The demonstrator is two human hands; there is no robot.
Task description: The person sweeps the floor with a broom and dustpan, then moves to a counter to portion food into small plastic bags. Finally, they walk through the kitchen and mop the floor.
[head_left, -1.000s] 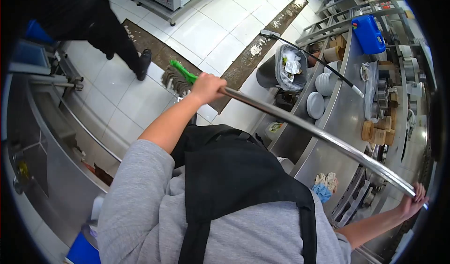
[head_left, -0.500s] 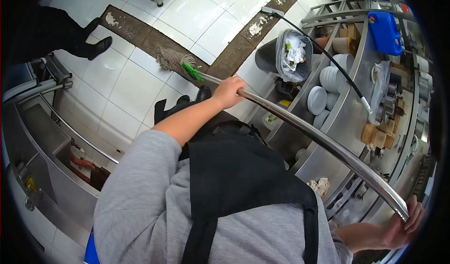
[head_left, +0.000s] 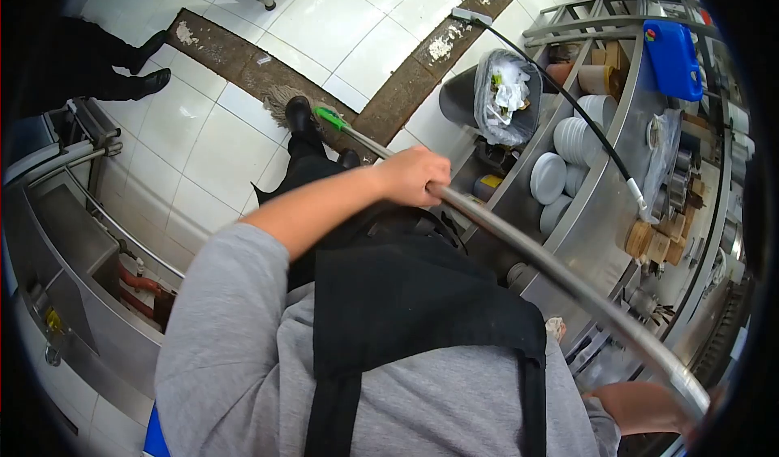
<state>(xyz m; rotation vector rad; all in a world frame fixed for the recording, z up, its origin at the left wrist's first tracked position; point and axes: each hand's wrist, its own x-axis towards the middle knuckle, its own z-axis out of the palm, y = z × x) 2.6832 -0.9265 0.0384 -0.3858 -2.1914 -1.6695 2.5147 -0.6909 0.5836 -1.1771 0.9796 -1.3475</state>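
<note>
A mop slants across the view, its metal handle [head_left: 560, 270] running from upper left to lower right. My left hand [head_left: 415, 174] is wrapped round the lower part of the handle. At the handle's top end is my right hand [head_left: 703, 426], blurred and dark at the view's edge, closed around it as far as I can see. The green clamp [head_left: 331, 118] joins the handle to the grey string mop head [head_left: 278, 100], which lies on the floor. My black boot [head_left: 300, 116] covers part of the mop strings.
On the right, a lined bin [head_left: 479, 104] of rubbish stands beside steel shelving with stacked white plates [head_left: 572, 139]. A black-handled squeegee [head_left: 560, 88] leans there, near a blue jerrycan [head_left: 673, 59]. Another person's shoes [head_left: 146, 84] are at upper left. A dirty recessed channel [head_left: 243, 63] crosses the tiles.
My left hand has shifted right with the handle, and my right hand has dropped lower. One boot has stepped forward onto or over the mop strings.
</note>
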